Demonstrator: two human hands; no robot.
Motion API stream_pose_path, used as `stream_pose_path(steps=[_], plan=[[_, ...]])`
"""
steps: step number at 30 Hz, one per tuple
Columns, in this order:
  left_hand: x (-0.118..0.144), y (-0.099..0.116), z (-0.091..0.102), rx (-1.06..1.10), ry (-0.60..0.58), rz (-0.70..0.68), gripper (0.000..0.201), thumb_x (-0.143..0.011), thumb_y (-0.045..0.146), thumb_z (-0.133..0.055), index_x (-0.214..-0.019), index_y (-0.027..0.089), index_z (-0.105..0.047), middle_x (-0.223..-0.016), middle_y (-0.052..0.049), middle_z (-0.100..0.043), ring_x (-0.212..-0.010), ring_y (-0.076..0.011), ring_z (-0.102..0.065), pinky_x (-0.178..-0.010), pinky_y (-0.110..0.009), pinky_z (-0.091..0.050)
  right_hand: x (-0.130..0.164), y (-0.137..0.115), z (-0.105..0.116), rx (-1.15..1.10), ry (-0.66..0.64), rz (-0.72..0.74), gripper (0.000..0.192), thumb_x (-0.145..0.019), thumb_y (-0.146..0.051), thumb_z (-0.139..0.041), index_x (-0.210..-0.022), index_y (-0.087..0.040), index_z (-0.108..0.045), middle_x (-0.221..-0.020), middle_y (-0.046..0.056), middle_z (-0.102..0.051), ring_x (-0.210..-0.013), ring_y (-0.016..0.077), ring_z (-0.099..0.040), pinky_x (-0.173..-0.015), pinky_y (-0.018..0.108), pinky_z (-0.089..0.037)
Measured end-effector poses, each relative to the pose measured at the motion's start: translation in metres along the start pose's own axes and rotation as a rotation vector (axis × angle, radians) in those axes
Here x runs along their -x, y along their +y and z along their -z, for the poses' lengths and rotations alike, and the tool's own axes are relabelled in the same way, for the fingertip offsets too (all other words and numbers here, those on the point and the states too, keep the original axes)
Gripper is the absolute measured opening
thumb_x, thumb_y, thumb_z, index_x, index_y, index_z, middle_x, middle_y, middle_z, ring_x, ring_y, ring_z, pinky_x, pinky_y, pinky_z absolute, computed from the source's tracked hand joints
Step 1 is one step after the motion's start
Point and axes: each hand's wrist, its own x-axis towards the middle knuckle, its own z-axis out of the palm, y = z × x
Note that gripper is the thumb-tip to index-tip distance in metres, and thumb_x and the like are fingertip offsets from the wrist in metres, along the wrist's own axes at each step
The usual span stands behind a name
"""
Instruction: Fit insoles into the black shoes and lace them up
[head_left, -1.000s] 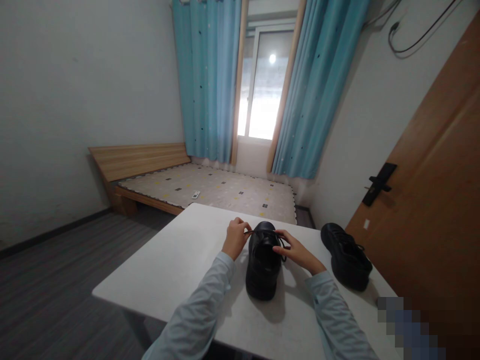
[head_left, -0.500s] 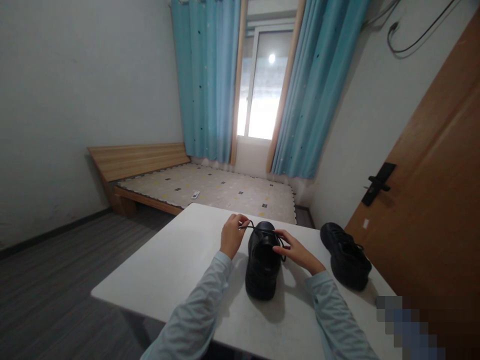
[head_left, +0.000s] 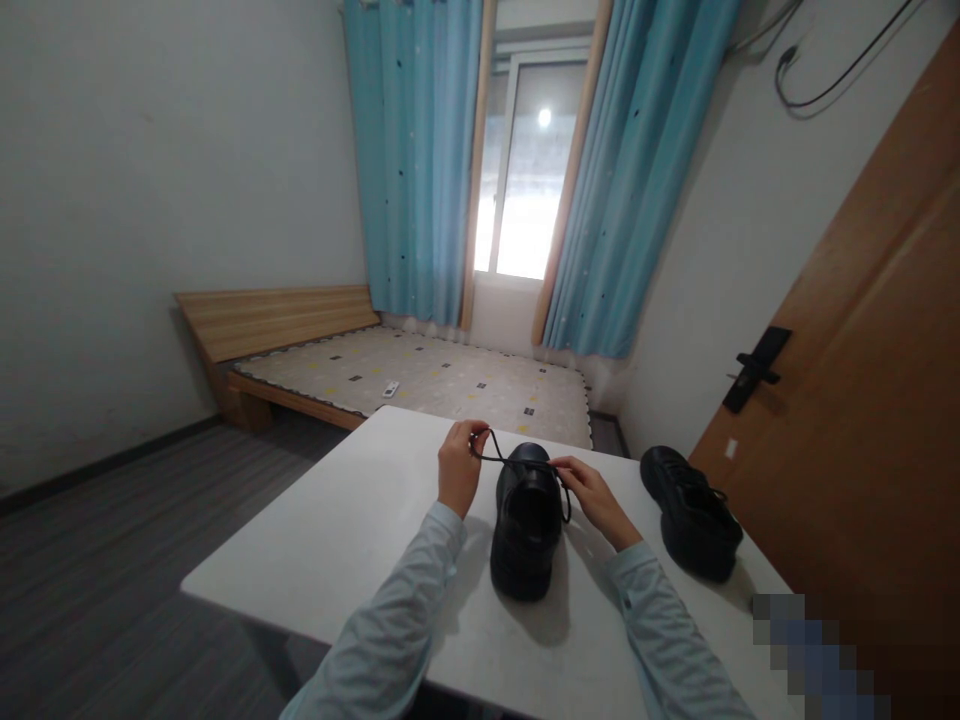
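A black shoe (head_left: 523, 560) stands upright on the white table, its heel towards me. On its left side, my left hand (head_left: 460, 462) pinches a black shoelace (head_left: 493, 445) that forms a loop beside the fingers. My right hand (head_left: 589, 492) is closed on the lace at the shoe's right side, where another loop hangs down below the fingers. The lace runs between both hands across the top of the shoe. A second black shoe (head_left: 694, 515) rests at the table's right edge, apart from my hands.
The white table (head_left: 322, 520) extends to the left of the shoe. Beyond it stands a bed (head_left: 420, 365) with a small white object (head_left: 391, 389) on it. A brown door (head_left: 847, 400) with a black handle is at the right.
My left hand has moved slightly up and left, and the lace beside it now makes a wider loop. My right fingers have drawn away from the shoe's opening onto the lace.
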Motion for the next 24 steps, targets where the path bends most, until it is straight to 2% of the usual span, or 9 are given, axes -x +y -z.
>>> stream_pose_path(steps=[3, 6, 11, 17, 21, 24], plan=[[0.000, 0.000, 0.001, 0.025, 0.028, 0.019, 0.011, -0.085, 0.026, -0.051, -0.089, 0.018, -0.059, -0.086, -0.004, -0.061, -0.079, -0.0145, -0.058, -0.075, -0.025, -0.046, 0.001, 0.000, -0.001, 0.000, 0.035, 0.010, 0.032, -0.080, -0.046, -0.050, -0.094, -0.021, -0.064, -0.100, 0.007, -0.065, -0.097, 0.0248, -0.059, -0.087, 0.042, -0.045], [0.001, -0.001, 0.000, 0.049, -0.011, 0.000, 0.012, -0.086, 0.026, -0.050, -0.089, 0.019, -0.059, -0.086, -0.004, -0.061, -0.080, -0.0146, -0.058, -0.073, -0.025, -0.046, 0.001, -0.002, -0.001, 0.009, 0.068, 0.007, 0.029, -0.079, -0.043, -0.053, -0.093, -0.020, -0.064, -0.098, 0.009, -0.066, -0.094, 0.0247, -0.060, -0.081, 0.041, -0.048], [0.002, -0.004, -0.004, 0.079, -0.160, -0.068, 0.011, -0.085, 0.026, -0.052, -0.086, 0.018, -0.059, -0.085, -0.003, -0.063, -0.083, -0.0156, -0.059, -0.076, -0.026, -0.046, 0.001, -0.004, 0.001, 0.033, 0.122, 0.032, 0.023, -0.074, -0.039, -0.059, -0.084, -0.020, -0.065, -0.098, 0.009, -0.066, -0.092, 0.0235, -0.061, -0.075, 0.037, -0.050], [0.004, -0.001, -0.008, 0.162, -0.426, -0.010, 0.008, -0.084, 0.021, -0.049, -0.088, 0.020, -0.056, -0.083, 0.000, -0.067, -0.080, -0.0136, -0.062, -0.072, -0.024, -0.045, 0.002, -0.004, 0.000, 0.025, 0.155, 0.008, 0.012, -0.069, -0.030, -0.061, -0.073, -0.019, -0.059, -0.092, 0.007, -0.067, -0.086, 0.0217, -0.061, -0.069, 0.033, -0.049], [0.006, -0.005, -0.010, 0.158, -0.495, 0.012, 0.012, -0.082, 0.014, -0.048, -0.091, 0.020, -0.054, -0.082, -0.001, -0.066, -0.078, -0.0131, -0.062, -0.070, -0.023, -0.045, 0.000, 0.000, -0.001, 0.027, 0.214, -0.040, 0.009, -0.066, -0.026, -0.059, -0.068, -0.019, -0.054, -0.077, 0.004, -0.064, -0.074, 0.0197, -0.060, -0.063, 0.031, -0.046], [0.008, -0.007, -0.011, 0.169, -0.536, -0.002, 0.028, -0.078, 0.003, -0.041, -0.096, 0.019, -0.054, -0.079, 0.000, -0.065, -0.075, -0.0111, -0.062, -0.070, -0.021, -0.045, -0.002, 0.004, -0.002, 0.000, 0.235, -0.028, 0.011, -0.066, -0.028, -0.058, -0.066, -0.019, -0.052, -0.070, 0.002, -0.060, -0.071, 0.0190, -0.058, -0.064, 0.031, -0.045]])
